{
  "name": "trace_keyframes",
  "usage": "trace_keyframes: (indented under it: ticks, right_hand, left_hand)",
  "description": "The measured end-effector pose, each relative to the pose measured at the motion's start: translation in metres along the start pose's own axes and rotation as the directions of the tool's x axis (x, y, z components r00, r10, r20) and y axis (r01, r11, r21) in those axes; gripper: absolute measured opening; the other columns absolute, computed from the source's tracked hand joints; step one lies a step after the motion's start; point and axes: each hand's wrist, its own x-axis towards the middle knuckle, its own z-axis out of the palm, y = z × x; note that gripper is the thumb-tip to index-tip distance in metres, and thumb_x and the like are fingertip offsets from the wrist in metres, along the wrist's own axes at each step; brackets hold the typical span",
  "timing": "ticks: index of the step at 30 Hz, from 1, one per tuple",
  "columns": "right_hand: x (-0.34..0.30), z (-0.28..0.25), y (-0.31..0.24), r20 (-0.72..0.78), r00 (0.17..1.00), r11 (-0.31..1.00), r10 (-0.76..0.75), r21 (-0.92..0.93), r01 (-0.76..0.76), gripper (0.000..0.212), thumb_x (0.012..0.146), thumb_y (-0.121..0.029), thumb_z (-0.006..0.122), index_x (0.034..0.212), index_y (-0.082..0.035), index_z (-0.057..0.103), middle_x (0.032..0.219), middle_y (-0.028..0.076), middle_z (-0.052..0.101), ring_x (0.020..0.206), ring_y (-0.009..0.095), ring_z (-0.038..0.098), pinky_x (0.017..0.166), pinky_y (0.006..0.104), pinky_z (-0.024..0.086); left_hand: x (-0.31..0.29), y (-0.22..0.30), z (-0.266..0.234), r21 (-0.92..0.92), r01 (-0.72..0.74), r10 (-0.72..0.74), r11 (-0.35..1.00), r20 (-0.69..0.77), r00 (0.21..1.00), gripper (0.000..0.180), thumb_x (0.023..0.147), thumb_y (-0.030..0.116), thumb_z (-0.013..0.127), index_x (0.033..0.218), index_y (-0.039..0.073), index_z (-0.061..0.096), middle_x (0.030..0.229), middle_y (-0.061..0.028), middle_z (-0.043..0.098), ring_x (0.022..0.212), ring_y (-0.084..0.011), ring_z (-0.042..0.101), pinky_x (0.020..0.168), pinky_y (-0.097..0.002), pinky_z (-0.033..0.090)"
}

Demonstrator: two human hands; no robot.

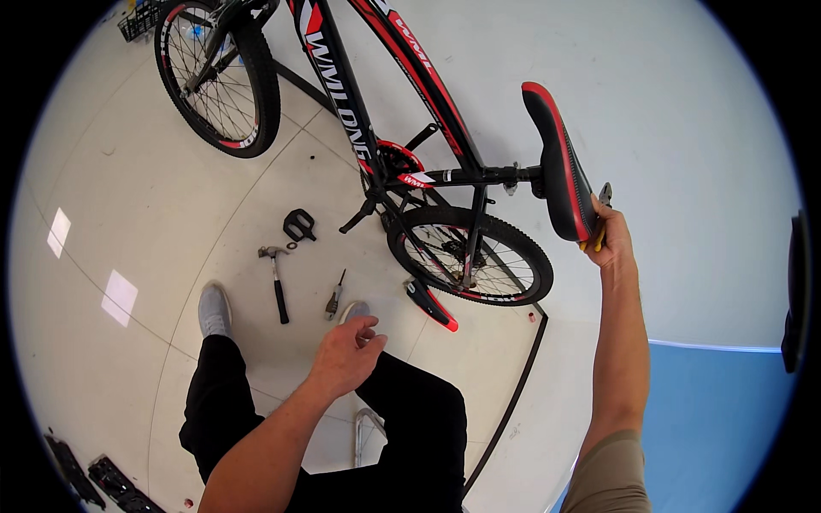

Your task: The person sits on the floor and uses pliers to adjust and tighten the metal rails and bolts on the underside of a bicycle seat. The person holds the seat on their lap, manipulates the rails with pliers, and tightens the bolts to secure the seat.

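Saddle (560, 162): black w/ red trim, on upright bike (402, 111), pic right of centre.
R hand (611, 239): closed round yellow-handled tool (599, 231), pressed to saddle's rear edge.
L hand (349, 352): free, fingers loosely curled, holding nothing, above knees.
Floor: hammer (275, 278), screwdriver (334, 297), loose pedal (298, 225) betw. shoes & rear wheel (470, 255).

Black and red bicycle saddle (560, 162): smooth, slightly glossy synthetic cover. Black bicycle frame with red and white markings (376, 94): glossy painted metal; knobby rear tyre (513, 239), matt black rubber. Pale floor (128, 214): polished, reflective tile; hammer with metal head and black handle (276, 278) dull.
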Motion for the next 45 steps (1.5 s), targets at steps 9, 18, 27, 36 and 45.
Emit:
trace_keyframes:
  ticks: [9,18,27,36,45]
  right_hand:
    - [0.012,-0.007,-0.004,0.072,0.997,0.995,-0.002,-0.101,0.01,0.022,0.098,-0.028,0.07,0.1,-0.007,0.067,0.085,0.005,0.072,0.065,0.017,0.068,0.054,0.0337,0.05]
    - [0.009,-0.006,-0.017,0.112,0.993,0.971,-0.034,-0.233,0.06,0.024,0.096,-0.031,0.073,0.093,-0.008,0.067,0.075,0.005,0.071,0.054,0.016,0.064,0.048,0.0322,0.048]
    - [0.015,-0.025,0.028,0.157,0.987,0.993,0.022,0.111,-0.04,0.024,0.101,-0.028,0.067,0.111,-0.006,0.066,0.099,0.007,0.074,0.081,0.021,0.071,0.07,0.0381,0.054]
    - [0.01,-0.019,0.024,0.117,0.991,0.985,-0.067,0.164,0.048,0.018,0.1,-0.026,0.068,0.107,-0.01,0.069,0.095,0.003,0.074,0.079,0.017,0.07,0.066,0.033,0.054]
    - [0.018,-0.014,0.021,0.112,0.989,0.978,-0.096,0.197,0.073,0.02,0.101,-0.025,0.066,0.107,-0.007,0.068,0.097,0.007,0.075,0.081,0.021,0.072,0.069,0.0377,0.056]
  left_hand:
    - [0.003,-0.004,0.001,-0.036,0.0,0.0,0.999,-0.014,1.0,0.041,0.095,0.019,0.07,0.13,-0.003,0.065,0.107,-0.0127,0.075,0.094,-0.0208,0.069,0.088,-0.0352,0.055]
    - [0.004,0.0,0.002,-0.045,0.008,-0.008,0.999,-0.002,1.0,0.043,0.096,0.021,0.07,0.131,-0.003,0.064,0.106,-0.0127,0.074,0.095,-0.0215,0.07,0.089,-0.0349,0.055]
    - [0.004,0.003,-0.001,-0.054,0.024,-0.023,0.998,0.022,0.999,0.043,0.097,0.019,0.068,0.131,-0.006,0.063,0.108,-0.0122,0.075,0.099,-0.0192,0.069,0.091,-0.0331,0.054]
    - [0.009,-0.015,-0.003,-0.083,0.006,-0.01,0.997,-0.05,0.999,0.043,0.095,0.024,0.07,0.129,-0.002,0.066,0.105,-0.0129,0.075,0.092,-0.0223,0.07,0.087,-0.0359,0.056]
    - [0.007,-0.018,-0.005,-0.102,0.004,-0.011,0.995,-0.069,0.998,0.044,0.095,0.023,0.069,0.129,-0.004,0.065,0.105,-0.0119,0.075,0.095,-0.0204,0.069,0.088,-0.0343,0.055]
